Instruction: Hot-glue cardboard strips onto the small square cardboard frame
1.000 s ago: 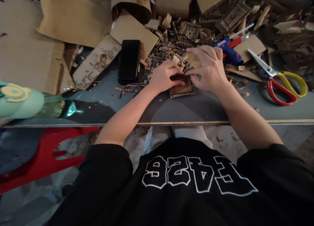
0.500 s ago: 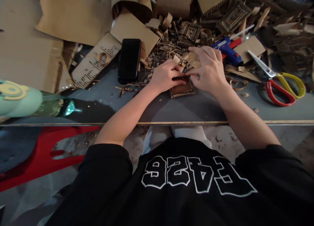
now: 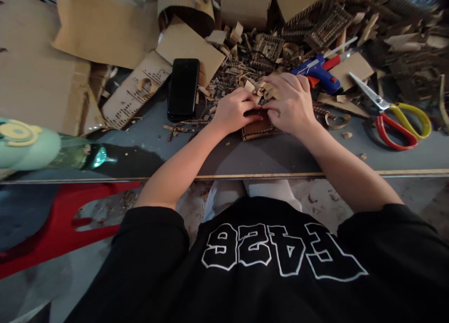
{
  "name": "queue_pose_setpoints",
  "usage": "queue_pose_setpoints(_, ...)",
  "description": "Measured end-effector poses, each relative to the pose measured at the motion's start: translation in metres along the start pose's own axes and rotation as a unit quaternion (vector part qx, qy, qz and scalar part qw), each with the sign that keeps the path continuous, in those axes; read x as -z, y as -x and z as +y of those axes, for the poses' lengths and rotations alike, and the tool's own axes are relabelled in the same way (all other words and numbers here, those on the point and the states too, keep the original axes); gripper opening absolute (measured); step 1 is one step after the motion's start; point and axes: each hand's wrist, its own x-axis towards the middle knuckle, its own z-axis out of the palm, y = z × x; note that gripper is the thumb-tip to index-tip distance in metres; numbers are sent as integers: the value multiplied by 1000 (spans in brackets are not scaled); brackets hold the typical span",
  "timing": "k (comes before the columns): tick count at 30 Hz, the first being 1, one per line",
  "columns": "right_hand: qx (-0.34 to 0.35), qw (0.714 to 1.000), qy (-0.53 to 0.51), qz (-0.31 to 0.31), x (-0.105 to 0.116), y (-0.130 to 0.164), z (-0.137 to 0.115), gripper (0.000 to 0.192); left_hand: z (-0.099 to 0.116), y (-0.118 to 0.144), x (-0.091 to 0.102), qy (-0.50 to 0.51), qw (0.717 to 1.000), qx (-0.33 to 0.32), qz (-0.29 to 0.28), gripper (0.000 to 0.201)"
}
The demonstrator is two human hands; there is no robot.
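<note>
A small square cardboard piece (image 3: 257, 128) with a raised corrugated border lies on the table near its front edge. My left hand (image 3: 234, 110) is closed at its far left side, fingertips pressed on the far border. From the right, my right hand (image 3: 293, 103) meets it there, thumb and fingers pinched at the same border. The fingertips of both hands almost touch. Whatever small strip may be between them is hidden. Curled cardboard scraps (image 3: 249, 86) lie just beyond the fingers.
A black phone (image 3: 183, 89) lies left of the hands. To the right are a blue glue gun (image 3: 321, 73) and scissors (image 3: 393, 112) with red and yellow handles. A green bottle (image 3: 31, 143) lies at far left. Cardboard sheets (image 3: 108, 26) and scraps cover the back.
My right hand has come down a little, its raised fingers lowering toward the cardboard piece. My left hand stays at the border. The whole view has shifted slightly.
</note>
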Motion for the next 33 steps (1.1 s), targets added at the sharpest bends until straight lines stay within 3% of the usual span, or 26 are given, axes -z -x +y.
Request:
queue_pose_setpoints(6,26,998,26,60,-11,4,14,21,9,2,5,-18,1000,1,8,42)
queue_pose_setpoints(12,56,991,39,115,-9,6,11,29,13,1,7,0,1000,-14,20,36)
queue_pose_setpoints(19,91,993,5,74,-15,8,17,14,12,2,12,84,996,-12,-37,24)
queue_pose_setpoints(24,64,996,-7,61,-18,8,18,11,13,2,10,89,995,-17,-35,26)
queue_pose_setpoints(33,85,993,-9,88,-22,7,15,7,13,2,7,67,998,-12,-20,16)
